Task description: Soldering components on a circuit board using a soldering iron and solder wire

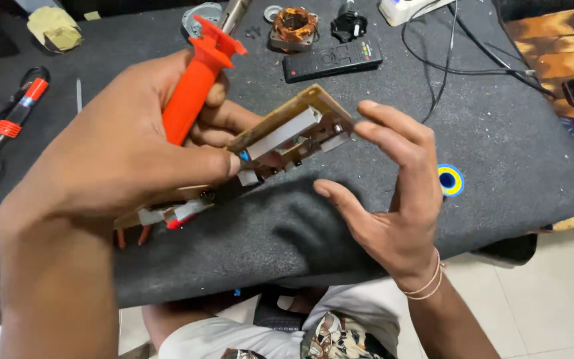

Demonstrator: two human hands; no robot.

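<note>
Dark felt mat (499,146): covers the bench; the landmark for every place below

Circuit board (287,136): tan, long, stiff, held tilted above the mat's near edge, with a grey block and small metal parts on its upper face and red and white leads at its lower end. Judged light, rigid and fragile at the soldered parts; best taken by the bare long edges, never by the components or wires

Left hand (114,159): closed, pinching the board's middle between thumb and fingers, with an orange-handled tool (197,86) clamped in the same fist

Right hand (393,199): open, fingers spread, fingertips touching the board's far end, gripping nothing

Black remote control (332,60): lies at the mat's far side

Copper-wound motor stator (293,26): just beyond the remote

Red-and-black tool (18,110): at the mat's left edge

Blue-and-yellow round sticker (450,180): on the mat, right of the hands
</note>
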